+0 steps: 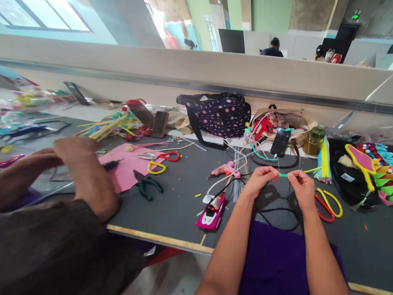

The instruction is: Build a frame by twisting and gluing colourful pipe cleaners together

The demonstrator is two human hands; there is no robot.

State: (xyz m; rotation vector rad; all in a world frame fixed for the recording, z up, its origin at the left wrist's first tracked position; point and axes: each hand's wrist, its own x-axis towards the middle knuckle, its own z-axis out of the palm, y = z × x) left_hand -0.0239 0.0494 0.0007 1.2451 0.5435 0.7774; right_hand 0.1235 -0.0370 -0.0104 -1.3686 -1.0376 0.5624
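Observation:
Above the near table edge, my left hand (pixel 260 180) and my right hand (pixel 302 188) pinch a short teal pipe cleaner (pixel 283 175) from either end, thumbs and forefingers closed on it. Its ends are hidden by the fingertips. Just behind the hands, a dark phone (pixel 280 142) leans upright. To the right of my right hand lie scissors with red and yellow handles (pixel 329 204). Left of my left hand are a pink glue gun (pixel 225 170) and a magenta power strip (pixel 212 214) with a plug in it. A bundle of striped pipe cleaners (pixel 324 162) stands beyond my right hand.
On the left, a co-worker's arm (pixel 86 176) reaches over the table, beside pink paper (pixel 123 164), green-handled pliers (pixel 147 184) and scissors (pixel 162 160). A patterned bag (pixel 221 114) and a glass jar (pixel 313 140) stand against the partition. A black cable (pixel 276 210) loops below my hands.

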